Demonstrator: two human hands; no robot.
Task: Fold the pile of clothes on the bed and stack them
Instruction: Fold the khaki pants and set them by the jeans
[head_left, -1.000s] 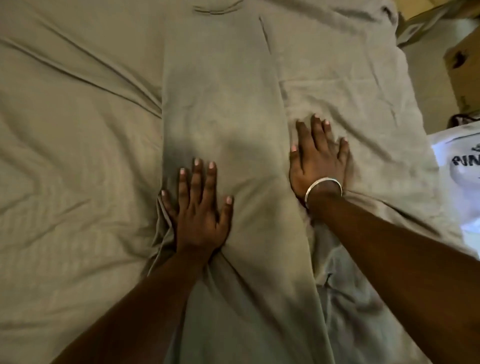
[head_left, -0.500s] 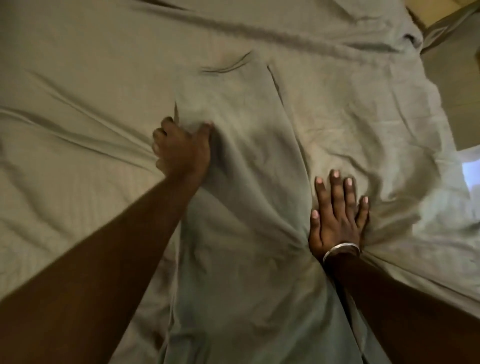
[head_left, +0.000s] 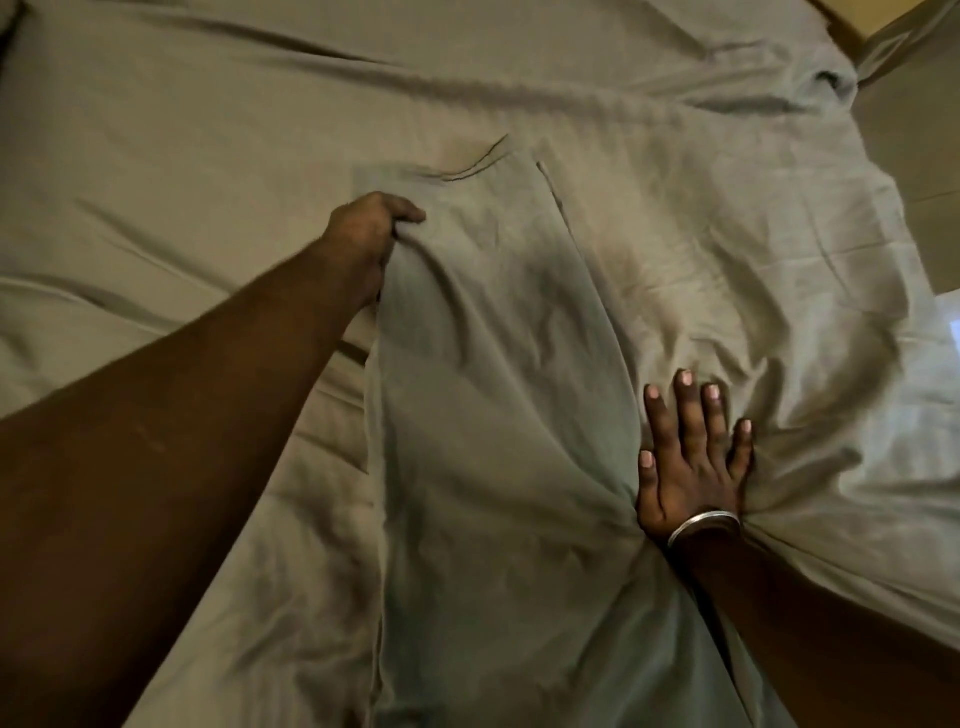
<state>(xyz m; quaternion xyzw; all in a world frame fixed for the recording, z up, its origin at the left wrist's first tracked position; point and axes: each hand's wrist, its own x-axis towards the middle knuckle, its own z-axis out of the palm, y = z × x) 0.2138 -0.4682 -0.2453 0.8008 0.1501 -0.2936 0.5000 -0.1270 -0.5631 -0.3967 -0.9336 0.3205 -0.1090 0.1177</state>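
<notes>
A head-worn camera looks down on a bed (head_left: 156, 156) covered in grey-green cloth. A long folded piece of cloth (head_left: 498, 415) in the same colour lies down the middle of the bed, running from the lower edge of the view up towards the centre. Its far end sits roughly square, with a curved seam near the top edge. The fabric is creased and rumpled along its length.

The left hand (head_left: 366, 234) reaches forward to the upper left edge of the folded cloth. Its fingers are curled, and the thumb and fingers pinch a bunch of the fabric at that edge. Folds in the cloth run out from the pinched spot.

The right hand (head_left: 691, 457) lies flat, palm down, just beside the right edge of the folded cloth, nearer the camera than the left hand. Its fingers are straight and slightly spread, pressing on the bedding and holding nothing. Wrinkles fan out around it. A silver bangle (head_left: 701, 525) circles the right wrist.

In the upper right corner, past the edge of the bed, is a brown cardboard box (head_left: 914, 130).
</notes>
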